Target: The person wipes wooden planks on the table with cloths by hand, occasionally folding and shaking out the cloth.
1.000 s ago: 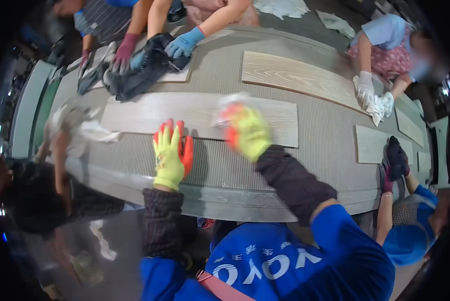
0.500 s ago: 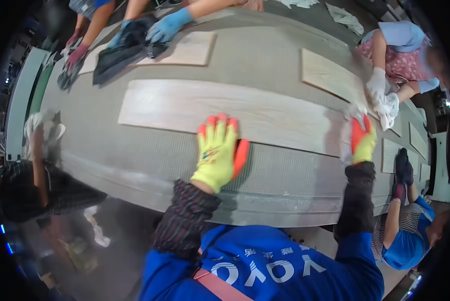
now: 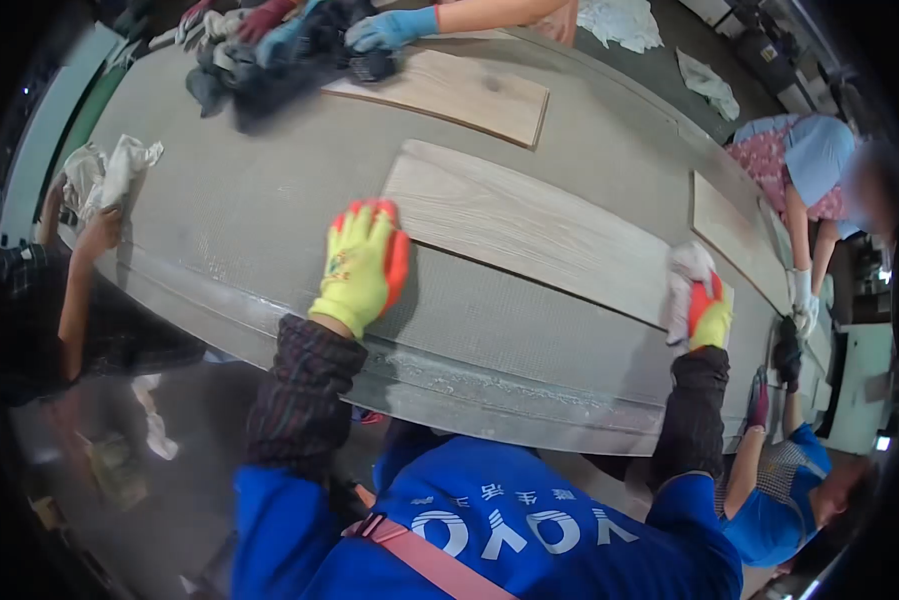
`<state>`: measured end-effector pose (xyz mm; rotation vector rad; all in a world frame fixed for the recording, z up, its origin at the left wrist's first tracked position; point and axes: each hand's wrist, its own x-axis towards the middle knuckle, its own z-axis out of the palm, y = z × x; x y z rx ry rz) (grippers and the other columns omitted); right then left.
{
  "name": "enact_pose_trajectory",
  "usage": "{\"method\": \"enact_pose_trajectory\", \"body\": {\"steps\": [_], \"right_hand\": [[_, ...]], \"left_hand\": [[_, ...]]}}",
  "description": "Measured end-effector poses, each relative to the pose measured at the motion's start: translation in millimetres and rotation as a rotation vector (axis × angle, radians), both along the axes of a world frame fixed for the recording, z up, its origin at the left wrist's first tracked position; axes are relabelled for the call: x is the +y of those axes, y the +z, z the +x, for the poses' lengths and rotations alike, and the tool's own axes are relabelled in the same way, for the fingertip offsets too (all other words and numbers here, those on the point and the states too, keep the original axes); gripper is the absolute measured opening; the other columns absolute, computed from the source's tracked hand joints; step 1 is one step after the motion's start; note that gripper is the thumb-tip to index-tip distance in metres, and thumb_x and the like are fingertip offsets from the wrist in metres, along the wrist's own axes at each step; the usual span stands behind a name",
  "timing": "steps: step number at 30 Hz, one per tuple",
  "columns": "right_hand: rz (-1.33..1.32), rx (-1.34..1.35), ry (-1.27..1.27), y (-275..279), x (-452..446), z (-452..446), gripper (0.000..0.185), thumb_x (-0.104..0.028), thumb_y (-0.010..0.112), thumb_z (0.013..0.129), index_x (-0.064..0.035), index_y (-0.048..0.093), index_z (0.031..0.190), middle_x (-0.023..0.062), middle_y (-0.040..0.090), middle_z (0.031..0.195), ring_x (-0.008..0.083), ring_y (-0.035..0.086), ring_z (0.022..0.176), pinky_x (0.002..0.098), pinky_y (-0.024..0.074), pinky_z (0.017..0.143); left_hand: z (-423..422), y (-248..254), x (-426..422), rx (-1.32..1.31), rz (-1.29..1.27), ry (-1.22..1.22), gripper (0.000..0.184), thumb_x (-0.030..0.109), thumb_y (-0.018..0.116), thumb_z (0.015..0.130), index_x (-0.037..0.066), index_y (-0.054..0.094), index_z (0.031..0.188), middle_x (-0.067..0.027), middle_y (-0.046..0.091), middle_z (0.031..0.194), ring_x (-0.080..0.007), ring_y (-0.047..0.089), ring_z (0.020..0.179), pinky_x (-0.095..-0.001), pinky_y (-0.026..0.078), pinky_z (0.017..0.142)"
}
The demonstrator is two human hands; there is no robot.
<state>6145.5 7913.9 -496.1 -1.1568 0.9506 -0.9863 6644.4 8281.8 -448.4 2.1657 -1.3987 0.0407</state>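
Observation:
A pale wood-grain plank (image 3: pixel 529 225) lies flat on the grey ribbed belt (image 3: pixel 239 210) in front of me. My left hand (image 3: pixel 357 265), in a yellow glove with orange fingertips, is at the plank's left end. Its fingers reach forward, close together and slightly bent, and the thumb side is next to the plank's corner; whether it touches is hard to tell. Near the right end, my right hand (image 3: pixel 709 312), in a matching glove, is closed on a whitish cloth (image 3: pixel 687 285) pressed to the plank.
Across the belt, a co-worker's blue-gloved hand (image 3: pixel 389 30) holds a dark cloth (image 3: pixel 279 75) over another plank (image 3: pixel 469 90). At left, a person's hand (image 3: pixel 97 232) holds white cloths (image 3: pixel 109 175). Co-workers at right handle a further plank (image 3: pixel 734 235).
My left hand has gone from the plank's near edge to its left end. My right hand stays near the right end with the cloth. The view has turned left.

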Motion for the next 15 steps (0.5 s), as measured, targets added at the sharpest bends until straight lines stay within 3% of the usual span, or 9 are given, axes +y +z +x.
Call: {"method": "enact_pose_trajectory", "body": {"steps": [1, 3, 5, 6, 7, 8, 10, 14, 15], "right_hand": [[0.122, -0.106, -0.091, 9, -17, -24, 0.035, -0.024, 0.053, 0.105, -0.0007, 0.067, 0.128, 0.0158, 0.069, 0.125, 0.0280, 0.067, 0.115, 0.0397, 0.0557, 0.101], [0.051, -0.020, -0.341, -31, -62, -33, 0.035, -0.023, 0.059, 0.102, -0.0007, 0.066, 0.129, 0.0173, 0.069, 0.125, 0.0279, 0.067, 0.117, 0.0398, 0.0580, 0.097], [0.130, -0.191, -0.228, 12, 21, 130, 0.041, -0.023, 0.054, 0.105, 0.0047, 0.062, 0.133, 0.0160, 0.066, 0.132, 0.0313, 0.062, 0.127, 0.0410, 0.0510, 0.111], [-0.337, 0.138, -0.044, 3, 49, 178, 0.036, -0.018, 0.058, 0.103, 0.0002, 0.064, 0.134, 0.0159, 0.068, 0.127, 0.0321, 0.064, 0.122, 0.0409, 0.0510, 0.109], [-0.986, 0.795, 0.008, 34, 98, 236, 0.033, -0.012, 0.062, 0.100, -0.0044, 0.067, 0.132, 0.0169, 0.068, 0.125, 0.0325, 0.064, 0.120, 0.0423, 0.0511, 0.107], [-0.857, 0.636, 0.162, 37, 119, 283, 0.035, -0.008, 0.066, 0.094, -0.0074, 0.069, 0.129, 0.0187, 0.067, 0.126, 0.0355, 0.064, 0.119, 0.0447, 0.0510, 0.104], [-1.041, 0.644, 0.265, 42, 161, 341, 0.042, -0.004, 0.072, 0.086, -0.0091, 0.070, 0.128, 0.0185, 0.068, 0.125, 0.0395, 0.066, 0.114, 0.0456, 0.0523, 0.102], [-1.105, 0.738, 0.293, 52, 134, 270, 0.041, -0.006, 0.073, 0.087, -0.0076, 0.070, 0.128, 0.0194, 0.068, 0.124, 0.0390, 0.066, 0.115, 0.0457, 0.0544, 0.098], [-1.138, 0.908, 0.063, 34, 105, 218, 0.034, -0.013, 0.070, 0.093, -0.0047, 0.070, 0.127, 0.0164, 0.069, 0.123, 0.0363, 0.066, 0.115, 0.0461, 0.0547, 0.098]], "left_hand": [[2, -5, -2, 0.018, -0.006, 0.005, 0.045, 0.012, 0.066, 0.093, 0.000, 0.062, 0.136, -0.0247, 0.061, 0.137, -0.0475, 0.051, 0.134, -0.0575, 0.034, 0.117], [-21, -7, -26, 0.044, -0.043, -0.068, 0.046, 0.013, 0.065, 0.094, 0.000, 0.060, 0.138, -0.0249, 0.060, 0.139, -0.0468, 0.050, 0.135, -0.0567, 0.032, 0.119], [-33, -16, -27, 0.124, -0.102, -0.068, 0.047, 0.013, 0.064, 0.093, 0.000, 0.060, 0.138, -0.0249, 0.059, 0.140, -0.0464, 0.049, 0.136, -0.0566, 0.032, 0.120], [-47, -21, -35, 0.191, -0.161, -0.084, 0.047, 0.013, 0.063, 0.093, 0.000, 0.059, 0.138, -0.0249, 0.059, 0.140, -0.0461, 0.049, 0.137, -0.0566, 0.031, 0.120], [-59, -22, -40, 0.259, -0.217, -0.108, 0.048, 0.014, 0.063, 0.093, 0.000, 0.059, 0.138, -0.0250, 0.058, 0.141, -0.0457, 0.048, 0.137, -0.0565, 0.030, 0.121], [-68, -18, -39, 0.255, -0.219, -0.135, 0.048, 0.014, 0.063, 0.093, 0.000, 0.059, 0.138, -0.0250, 0.058, 0.141, -0.0457, 0.048, 0.137, -0.0565, 0.030, 0.121], [-81, -13, -33, 0.298, -0.136, -0.155, 0.047, 0.012, 0.062, 0.091, 0.001, 0.060, 0.137, -0.0247, 0.058, 0.142, -0.0452, 0.047, 0.139, -0.0566, 0.029, 0.122], [-91, -5, -35, 0.290, -0.022, -0.343, 0.048, 0.009, 0.063, 0.087, 0.000, 0.063, 0.134, -0.0251, 0.054, 0.147, -0.0466, 0.045, 0.142, -0.0575, 0.029, 0.123], [-93, -4, -37, 0.262, 0.013, -0.420, 0.049, 0.008, 0.064, 0.085, 0.000, 0.064, 0.133, -0.0254, 0.053, 0.150, -0.0474, 0.045, 0.143, -0.0579, 0.029, 0.123]]}}
